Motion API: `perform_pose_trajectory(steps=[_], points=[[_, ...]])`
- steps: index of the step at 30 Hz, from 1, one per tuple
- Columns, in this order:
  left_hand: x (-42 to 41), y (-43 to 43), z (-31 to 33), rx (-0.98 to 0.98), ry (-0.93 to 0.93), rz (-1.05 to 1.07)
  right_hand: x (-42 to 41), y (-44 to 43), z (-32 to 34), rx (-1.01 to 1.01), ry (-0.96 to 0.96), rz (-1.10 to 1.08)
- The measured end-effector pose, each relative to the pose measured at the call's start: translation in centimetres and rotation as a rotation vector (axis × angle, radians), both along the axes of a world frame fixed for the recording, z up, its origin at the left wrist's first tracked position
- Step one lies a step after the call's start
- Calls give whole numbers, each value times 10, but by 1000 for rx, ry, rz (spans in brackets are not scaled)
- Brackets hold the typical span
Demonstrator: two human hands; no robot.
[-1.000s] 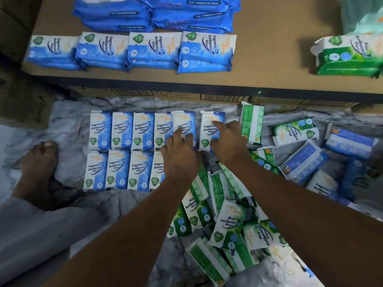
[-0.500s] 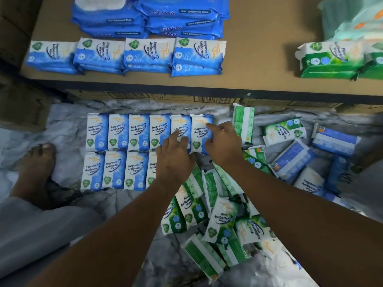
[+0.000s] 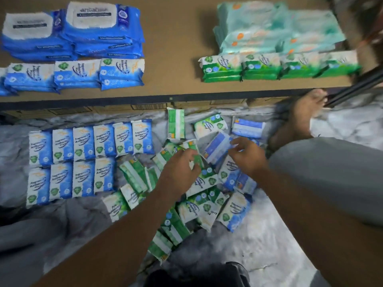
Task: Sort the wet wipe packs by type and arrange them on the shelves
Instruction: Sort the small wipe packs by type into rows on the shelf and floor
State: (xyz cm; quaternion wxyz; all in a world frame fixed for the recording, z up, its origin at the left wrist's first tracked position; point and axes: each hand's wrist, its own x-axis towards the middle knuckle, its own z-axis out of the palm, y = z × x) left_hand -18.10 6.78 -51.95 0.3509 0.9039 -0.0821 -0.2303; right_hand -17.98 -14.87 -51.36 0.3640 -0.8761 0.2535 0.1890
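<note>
Grey floor [image 3: 279, 241] below a brown shelf [image 3: 176, 48] has a mixed heap [image 3: 203, 195] of wet wipe packs under both hands. The right hand [image 3: 248, 156] pinches the edge of a blue pack [image 3: 215, 146], likely to pull it away from the green ones, while the left hand [image 3: 178, 172] curls over a green pack [image 3: 196, 162], but blur hides its grip. Left of the left hand, sorted blue rows [image 3: 83, 141] lie neat, so like stays with like.
</note>
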Motion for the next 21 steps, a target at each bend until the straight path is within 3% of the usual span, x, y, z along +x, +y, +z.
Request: perform_pose_trajectory(steps=[7,13,21], points=[[15,-68,-20,100,69,-43,-34,-41,-29,1,90,-101],[34,-95,-49,290,59,-47,-50,-13,-60,-76,104,-173],[29,-105,-63,358,96,39,-47,16,-69,-125,94,-222]])
